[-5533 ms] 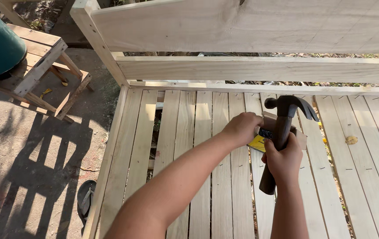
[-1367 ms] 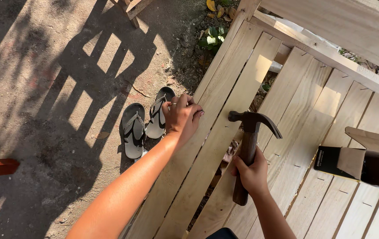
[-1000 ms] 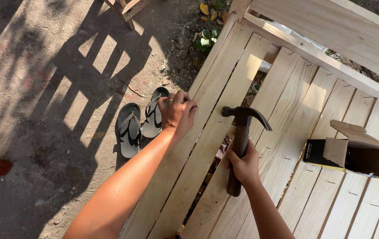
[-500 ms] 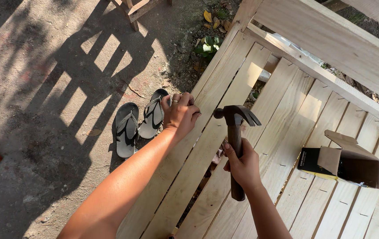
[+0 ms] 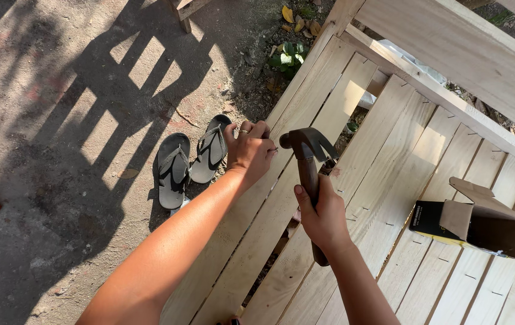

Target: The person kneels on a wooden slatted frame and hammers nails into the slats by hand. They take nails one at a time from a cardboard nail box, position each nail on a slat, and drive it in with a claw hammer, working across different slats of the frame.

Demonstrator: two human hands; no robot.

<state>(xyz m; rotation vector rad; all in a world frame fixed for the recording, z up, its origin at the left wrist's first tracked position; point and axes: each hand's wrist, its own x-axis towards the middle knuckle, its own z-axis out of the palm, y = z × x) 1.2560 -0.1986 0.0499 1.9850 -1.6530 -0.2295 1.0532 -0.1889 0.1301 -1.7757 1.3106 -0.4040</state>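
Since 5.5 s ago the view has swung from the middle of the slatted platform to its left edge, and the box, then hidden behind the hands, now lies open on its side on the slats toward the right. Over the last 1.4 s the hammer has drifted left toward the other hand, so its head now stands just beside the fingertips.

The left hand is pinched shut at the outer slat by the left edge; a thin dark sliver shows at its fingertips, probably a nail, though it is too small to be sure. The right hand is closed around the hammer's wooden handle, head up and tilted toward the left hand, raised over the slats. Judging by this closing gap, a nail is being set at the edge slat and the hammer is lined up to strike.

A pair of sandals sits on the dirt ground just beyond the left edge. A wide rail runs along the far edge. The fingers sit very near the hammer head.
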